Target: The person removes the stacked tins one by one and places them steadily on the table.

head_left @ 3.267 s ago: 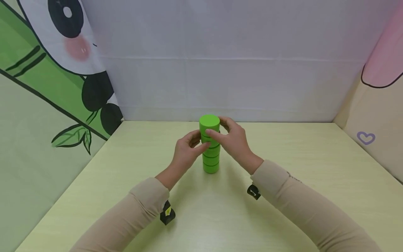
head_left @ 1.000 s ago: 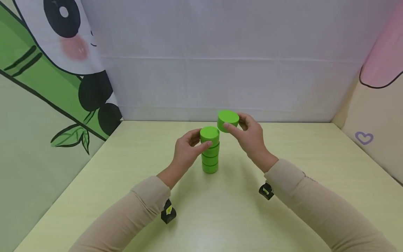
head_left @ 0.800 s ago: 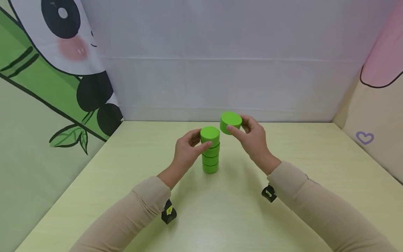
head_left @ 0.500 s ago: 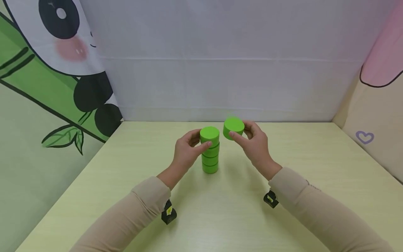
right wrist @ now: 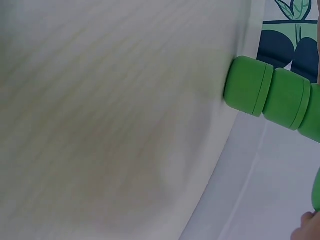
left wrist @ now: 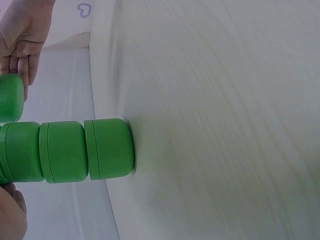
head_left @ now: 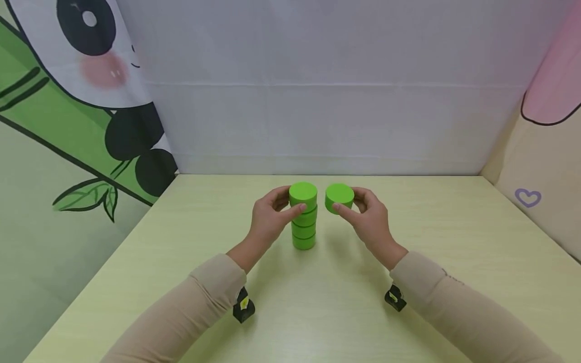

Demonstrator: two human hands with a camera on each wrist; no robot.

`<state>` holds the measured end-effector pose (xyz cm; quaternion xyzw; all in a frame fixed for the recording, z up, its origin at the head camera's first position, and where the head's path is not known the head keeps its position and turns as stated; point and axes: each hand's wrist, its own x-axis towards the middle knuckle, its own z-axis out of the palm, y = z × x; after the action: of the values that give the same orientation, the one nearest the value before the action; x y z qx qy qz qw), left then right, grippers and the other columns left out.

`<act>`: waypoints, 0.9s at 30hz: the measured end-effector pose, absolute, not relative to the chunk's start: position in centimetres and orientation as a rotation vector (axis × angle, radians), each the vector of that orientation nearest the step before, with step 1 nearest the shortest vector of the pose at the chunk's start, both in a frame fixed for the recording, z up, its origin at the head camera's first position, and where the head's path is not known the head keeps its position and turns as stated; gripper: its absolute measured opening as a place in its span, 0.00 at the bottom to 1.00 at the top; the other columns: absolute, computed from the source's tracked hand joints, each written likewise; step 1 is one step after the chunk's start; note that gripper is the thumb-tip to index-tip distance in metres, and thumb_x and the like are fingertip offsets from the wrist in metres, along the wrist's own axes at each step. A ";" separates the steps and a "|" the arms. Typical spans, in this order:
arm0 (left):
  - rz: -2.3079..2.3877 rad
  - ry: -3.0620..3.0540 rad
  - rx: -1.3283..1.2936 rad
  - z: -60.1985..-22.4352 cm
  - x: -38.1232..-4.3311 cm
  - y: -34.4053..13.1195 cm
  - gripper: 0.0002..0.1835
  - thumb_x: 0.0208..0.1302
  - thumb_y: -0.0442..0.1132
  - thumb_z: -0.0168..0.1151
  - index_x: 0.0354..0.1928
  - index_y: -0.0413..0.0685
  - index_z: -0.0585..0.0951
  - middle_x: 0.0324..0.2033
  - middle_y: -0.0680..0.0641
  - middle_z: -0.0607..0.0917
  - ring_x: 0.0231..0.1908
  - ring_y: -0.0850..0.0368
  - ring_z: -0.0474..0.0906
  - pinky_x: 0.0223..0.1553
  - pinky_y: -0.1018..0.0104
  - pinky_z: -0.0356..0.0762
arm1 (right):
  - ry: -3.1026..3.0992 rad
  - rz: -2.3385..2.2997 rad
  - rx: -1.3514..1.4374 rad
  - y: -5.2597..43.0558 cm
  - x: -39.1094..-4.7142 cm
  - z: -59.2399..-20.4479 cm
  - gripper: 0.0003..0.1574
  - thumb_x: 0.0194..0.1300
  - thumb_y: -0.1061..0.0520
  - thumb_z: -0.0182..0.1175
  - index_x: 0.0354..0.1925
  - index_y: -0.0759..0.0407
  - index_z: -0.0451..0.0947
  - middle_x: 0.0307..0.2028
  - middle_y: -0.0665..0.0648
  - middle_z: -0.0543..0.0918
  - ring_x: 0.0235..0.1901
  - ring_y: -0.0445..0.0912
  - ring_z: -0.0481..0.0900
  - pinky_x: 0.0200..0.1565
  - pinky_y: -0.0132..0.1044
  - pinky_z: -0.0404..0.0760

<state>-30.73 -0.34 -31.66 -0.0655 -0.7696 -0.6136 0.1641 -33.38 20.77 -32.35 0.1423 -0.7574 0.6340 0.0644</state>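
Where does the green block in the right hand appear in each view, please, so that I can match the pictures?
Head: the green block is just right of centre, in the right hand.
Left wrist: the block is at the left edge, partly cut off.
Right wrist: only a sliver of the block shows at the right edge, low down.
Shared landmark: the green stack, which all three views show.

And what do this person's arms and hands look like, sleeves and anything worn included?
The left sleeve and right sleeve are long and beige, the right with a thin dark mark. The left hand and right hand wear no gloves. Small angular black pieces show near the wrists, with yellowish patches. No cables show.
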 end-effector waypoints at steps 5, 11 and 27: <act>-1.752 -2.191 -0.181 -31.6 -30.7 -0.3 0.26 0.51 0.38 0.71 0.54 0.42 0.76 0.51 0.44 0.80 0.52 0.51 0.77 0.58 0.60 0.72 | -2.307 1.991 0.387 20.9 -33.3 -33.3 0.35 0.55 0.54 0.67 0.57 0.63 0.66 0.56 0.57 0.74 0.60 0.43 0.70 0.51 0.26 0.76; -1.754 -2.197 -0.187 -31.7 -30.8 -0.4 0.27 0.50 0.37 0.71 0.54 0.42 0.76 0.51 0.44 0.80 0.52 0.51 0.76 0.58 0.61 0.72 | -2.300 2.077 0.351 21.2 -33.2 -34.3 0.34 0.56 0.56 0.67 0.58 0.64 0.66 0.55 0.60 0.75 0.56 0.46 0.74 0.47 0.24 0.78; -1.740 -2.184 -0.194 -31.9 -30.7 -0.4 0.26 0.50 0.38 0.71 0.54 0.42 0.77 0.50 0.45 0.81 0.51 0.53 0.77 0.56 0.65 0.73 | -2.430 2.153 0.478 22.4 -34.1 -35.5 0.35 0.57 0.57 0.66 0.60 0.66 0.65 0.55 0.62 0.74 0.47 0.37 0.78 0.49 0.27 0.78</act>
<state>-30.69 -0.37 -31.91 -0.0684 -0.7689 -0.6125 0.1702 -34.09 22.41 -35.52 0.1453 -0.7386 0.6545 -0.0701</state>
